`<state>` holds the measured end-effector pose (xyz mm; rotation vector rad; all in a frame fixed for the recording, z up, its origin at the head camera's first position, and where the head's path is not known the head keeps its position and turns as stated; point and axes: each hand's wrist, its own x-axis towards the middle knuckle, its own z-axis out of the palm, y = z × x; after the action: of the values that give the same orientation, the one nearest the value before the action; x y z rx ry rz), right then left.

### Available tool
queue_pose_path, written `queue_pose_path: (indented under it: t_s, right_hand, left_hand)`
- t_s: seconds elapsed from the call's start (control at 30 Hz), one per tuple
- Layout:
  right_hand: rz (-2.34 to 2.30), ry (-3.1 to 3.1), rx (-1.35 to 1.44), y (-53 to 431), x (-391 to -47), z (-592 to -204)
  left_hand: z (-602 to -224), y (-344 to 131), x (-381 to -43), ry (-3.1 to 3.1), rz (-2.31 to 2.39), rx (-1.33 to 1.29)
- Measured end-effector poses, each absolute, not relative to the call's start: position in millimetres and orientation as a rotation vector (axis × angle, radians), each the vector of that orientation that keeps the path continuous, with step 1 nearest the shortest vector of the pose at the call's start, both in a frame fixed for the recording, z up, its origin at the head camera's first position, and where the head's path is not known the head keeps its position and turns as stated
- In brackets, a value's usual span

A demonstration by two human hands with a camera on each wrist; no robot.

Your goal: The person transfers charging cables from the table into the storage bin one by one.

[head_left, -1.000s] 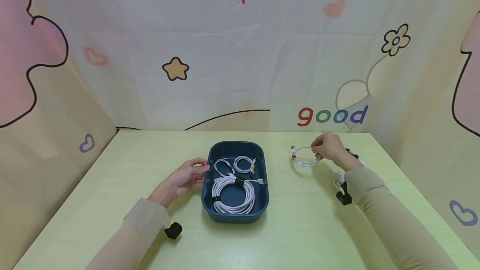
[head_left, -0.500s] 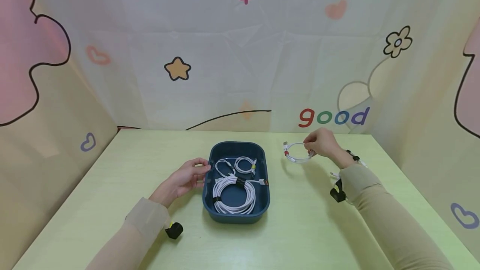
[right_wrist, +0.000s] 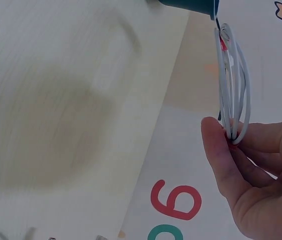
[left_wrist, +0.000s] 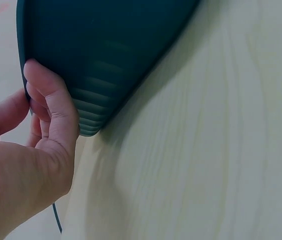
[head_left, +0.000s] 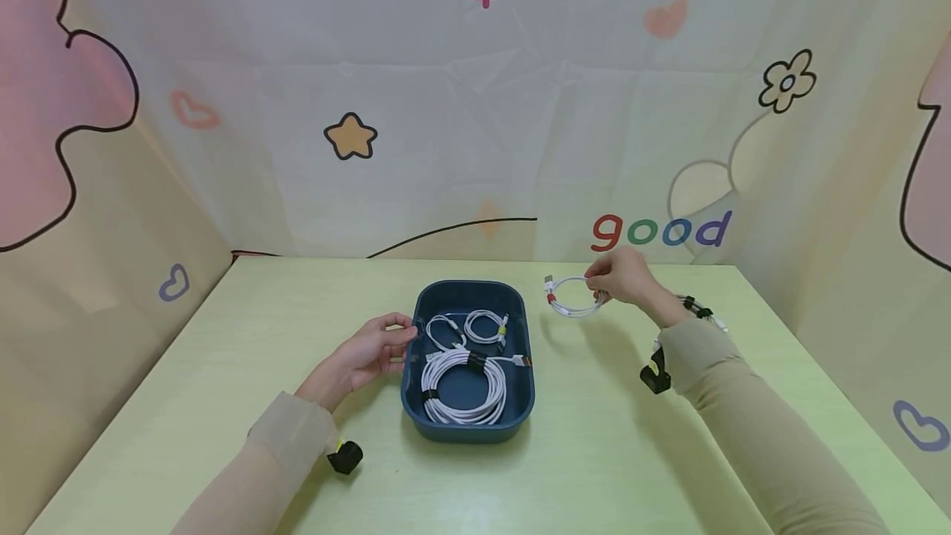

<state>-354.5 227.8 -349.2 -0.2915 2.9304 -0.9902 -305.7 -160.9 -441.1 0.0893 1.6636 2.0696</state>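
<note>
My left hand [head_left: 369,352] pinches the left rim of a dark blue plastic box [head_left: 470,433], thumb at the rim and fingers along the ribbed outer wall [left_wrist: 93,95]. Inside lie a large coil of thick white cable [head_left: 496,403] with black ties, and two small white cable coils, one [head_left: 470,329] with a yellow tie. Right of the box, above the table, my right hand [head_left: 627,277] pinches a coiled white USB cable [head_left: 574,314] with red ties. In the right wrist view, that cable [right_wrist: 238,85] is seen edge-on between thumb and fingers.
Behind the right wrist, partly hidden by the sleeve, more white cable with black ties [head_left: 697,308] lies on the table [head_left: 579,444]. A patterned curtain [head_left: 446,163] stands along the table's back edge. Black wrist cameras [head_left: 345,457] hang at both cuffs.
My right hand has moved left toward the box and slightly up, carrying the red-tied USB cable. My left hand and the box have stayed in place.
</note>
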Motion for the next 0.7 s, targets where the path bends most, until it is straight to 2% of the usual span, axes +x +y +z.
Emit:
queue_pose_path:
  t_s: [0.7]
  right_hand:
    - [-1.043,2.871,-0.282,188.4,-355.6,-339.5]
  left_hand:
    - [-442.4,-160.9,-305.8,1.661,2.073,0.088]
